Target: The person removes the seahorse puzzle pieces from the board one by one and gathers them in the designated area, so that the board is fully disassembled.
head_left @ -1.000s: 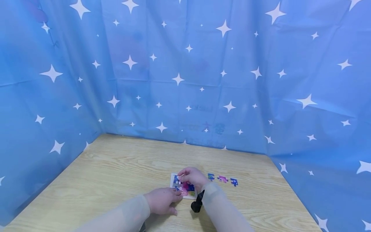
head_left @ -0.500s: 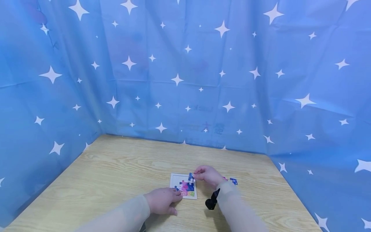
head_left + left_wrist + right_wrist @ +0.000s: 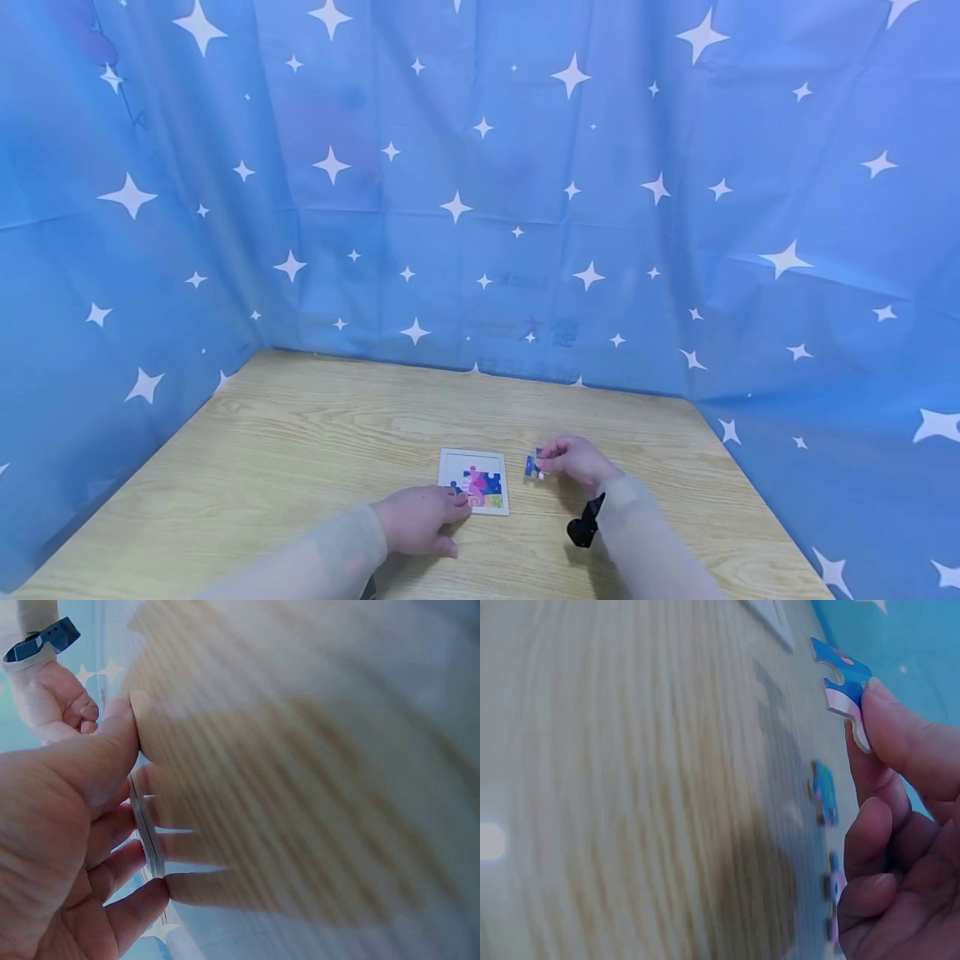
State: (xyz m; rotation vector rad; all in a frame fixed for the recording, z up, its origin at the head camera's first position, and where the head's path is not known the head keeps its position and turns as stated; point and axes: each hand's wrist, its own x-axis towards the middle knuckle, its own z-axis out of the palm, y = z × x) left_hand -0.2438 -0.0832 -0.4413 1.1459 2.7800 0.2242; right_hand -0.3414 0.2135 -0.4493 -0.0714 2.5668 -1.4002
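A white puzzle tray (image 3: 461, 463) lies on the table, with joined pieces showing a pink seahorse (image 3: 477, 485) in its lower part. My left hand (image 3: 420, 521) rests its extended fingers on the tray's lower left corner; the left wrist view shows them along the tray's edge (image 3: 148, 829). Just right of the tray, my right hand (image 3: 576, 461) pinches a blue puzzle piece (image 3: 847, 686) between thumb and finger, held above the table. Below that hand, the right wrist view shows a blue loose piece (image 3: 824, 791) and a pink one (image 3: 835, 889). The head view hides these behind my hand.
The wooden table (image 3: 337, 417) reaches to a blue curtain with white stars (image 3: 457, 208) at the back and both sides. A black wrist strap with a camera (image 3: 587, 523) sits on my right wrist.
My right hand has lifted a blue puzzle piece from the tray's upper part and carried it right, past the rim, baring the tray's white base. My left hand has stayed put.
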